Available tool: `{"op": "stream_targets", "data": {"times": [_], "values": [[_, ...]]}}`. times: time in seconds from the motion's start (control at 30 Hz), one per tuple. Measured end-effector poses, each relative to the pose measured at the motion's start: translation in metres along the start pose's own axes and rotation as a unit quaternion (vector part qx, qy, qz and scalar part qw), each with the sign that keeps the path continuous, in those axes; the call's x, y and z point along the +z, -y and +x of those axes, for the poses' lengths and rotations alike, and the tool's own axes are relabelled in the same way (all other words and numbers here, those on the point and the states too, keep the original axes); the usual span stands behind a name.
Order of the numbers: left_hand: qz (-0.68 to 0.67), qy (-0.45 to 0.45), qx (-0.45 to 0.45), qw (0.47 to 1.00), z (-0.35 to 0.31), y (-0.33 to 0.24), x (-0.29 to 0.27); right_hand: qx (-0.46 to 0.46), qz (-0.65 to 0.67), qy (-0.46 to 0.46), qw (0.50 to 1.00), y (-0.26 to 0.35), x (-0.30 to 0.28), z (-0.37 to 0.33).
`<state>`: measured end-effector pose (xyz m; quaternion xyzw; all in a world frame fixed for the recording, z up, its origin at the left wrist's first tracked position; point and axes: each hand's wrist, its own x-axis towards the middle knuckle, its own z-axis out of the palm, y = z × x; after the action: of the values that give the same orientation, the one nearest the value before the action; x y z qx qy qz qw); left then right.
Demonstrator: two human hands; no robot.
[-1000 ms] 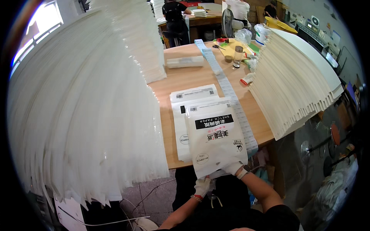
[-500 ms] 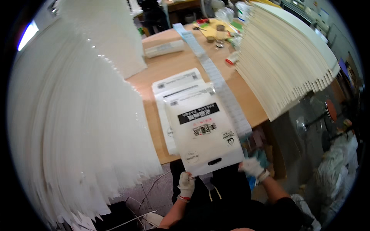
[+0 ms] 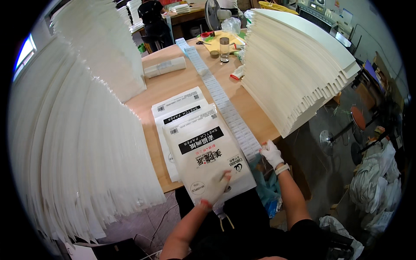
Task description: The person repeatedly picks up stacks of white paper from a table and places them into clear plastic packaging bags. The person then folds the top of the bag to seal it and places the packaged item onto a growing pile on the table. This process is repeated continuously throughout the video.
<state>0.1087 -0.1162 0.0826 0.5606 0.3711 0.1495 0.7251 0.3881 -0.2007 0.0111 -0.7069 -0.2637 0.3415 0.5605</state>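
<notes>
A clear-wrapped pack of sketch paper (image 3: 203, 162), white with black print, overhangs the table's near edge above my lap. My left hand (image 3: 216, 188), in a white glove with bare fingertips, lies on its near part beside the handle hole, fingers stretched out and a little blurred. Right of the pack, my gloved right hand (image 3: 271, 155) is closed, its fingertips pinching the edge of a long strip of pale printed labels (image 3: 221, 97) near its near end. Under the first pack, a second paper pack (image 3: 162, 113) shows at the left.
Tall stacks of white paper in clear wrap (image 3: 78, 143) rise at left; a high cream stack (image 3: 294, 65) stands at right. A wrapped roll (image 3: 164, 67), a glass jar (image 3: 224, 50) and scissors (image 3: 203, 43) lie farther back. A round stool (image 3: 358, 118) stands beyond the right stack.
My left hand has gone from the pack's near corner onto its top. My right hand has moved up from the other corner to the label strip. The view has shifted.
</notes>
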Motion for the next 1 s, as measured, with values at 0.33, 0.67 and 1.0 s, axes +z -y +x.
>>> {"op": "stream_targets", "data": {"times": [0.33, 0.67, 1.0], "values": [[-0.216, 0.063, -0.198, 0.954, 0.120, -0.014, 0.065, -0.095, -0.151, 0.062, 0.982, 0.040, -0.024, -0.012], [-0.172, 0.051, -0.045, 0.983, 0.098, 0.019, 0.052, -0.185, -0.039, -0.059, 0.980, 0.098, 0.072, -0.016], [0.290, -0.299, 0.172, 0.893, -0.088, 0.091, -0.089, -0.072, -0.203, 0.121, 0.969, 0.087, 0.315, 0.115]]}}
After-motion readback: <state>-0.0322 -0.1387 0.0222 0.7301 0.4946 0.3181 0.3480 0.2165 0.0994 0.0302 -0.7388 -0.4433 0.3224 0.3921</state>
